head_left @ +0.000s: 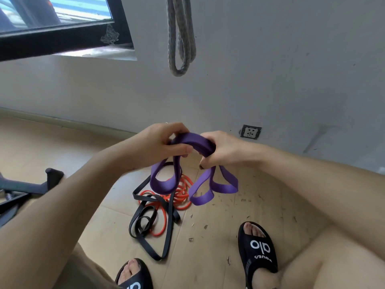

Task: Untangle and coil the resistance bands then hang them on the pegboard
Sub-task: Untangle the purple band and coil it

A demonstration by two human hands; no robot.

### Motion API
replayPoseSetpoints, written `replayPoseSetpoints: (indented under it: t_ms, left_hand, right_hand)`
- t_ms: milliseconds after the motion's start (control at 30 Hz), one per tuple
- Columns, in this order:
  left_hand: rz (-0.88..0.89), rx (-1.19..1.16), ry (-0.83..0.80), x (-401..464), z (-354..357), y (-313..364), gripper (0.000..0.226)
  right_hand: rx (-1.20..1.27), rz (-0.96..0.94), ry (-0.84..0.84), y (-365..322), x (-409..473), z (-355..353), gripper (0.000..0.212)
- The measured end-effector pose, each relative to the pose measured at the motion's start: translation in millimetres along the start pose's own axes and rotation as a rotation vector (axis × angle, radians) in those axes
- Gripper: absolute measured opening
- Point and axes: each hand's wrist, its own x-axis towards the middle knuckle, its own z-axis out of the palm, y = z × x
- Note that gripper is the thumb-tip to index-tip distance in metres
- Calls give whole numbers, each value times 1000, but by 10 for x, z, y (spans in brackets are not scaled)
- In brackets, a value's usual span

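On tan floor (239, 205) by grey wall (270, 69), seemingly scuffed

Three loose resistance bands, one hung
Purple band (192, 142) looped mid-air at centre; black band (154, 222) and orange band (179, 197) tangled on floor at 6 o'clock; grey band (181, 38) hangs at 12.

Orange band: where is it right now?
In the head view the orange band lies on the floor near centre, tangled with the black band, below the purple band held in both hands.
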Motion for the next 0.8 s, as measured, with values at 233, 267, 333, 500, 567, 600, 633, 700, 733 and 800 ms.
replayPoseSetpoints:
  t_ms: [233, 267, 333, 500, 567, 600, 633, 700, 733, 800]
  left_hand:
    - [-42, -120, 59, -115, -277, -152, 18]
    - [-55, -77, 47, -129, -296, -210, 16]
    - [-87, 30, 3, -139, -309, -360, 12]
    - [-123, 35, -119, -132, -236, -641, 12]
    - [-128, -43, -126, -135, -222, -694, 12]
    - [-128, -63, -121, -141, -224, -718, 12]
    - [-126, -73, -114, -147, -230, -738, 12]
    - [-123, -93, -88, -161, -243, -767, 11]
    - [-122, -107, -72, -166, -250, -779, 10]
    - [-116, -107, -53, -168, -269, -782, 9]
  right_hand:
    - [-93, 30, 78, 182, 5, -21, 33]
    - [-115, 29, 93, 178, 21, -35, 32]
    - [-139, 12, 112, 148, 40, -61, 29]
    - [-195, 17, 84, 201, 24, -106, 26]
    - [-242, 40, 32, 238, 11, -103, 30]
    - [-252, 52, 6, 254, 5, -93, 30]
    - [-252, 66, -13, 267, 0, -84, 30]
    - [-249, 94, -33, 287, -7, -90, 31]
    - [-247, 111, -37, 293, -11, -107, 32]
    - [-235, 141, -27, 309, -13, -146, 32]
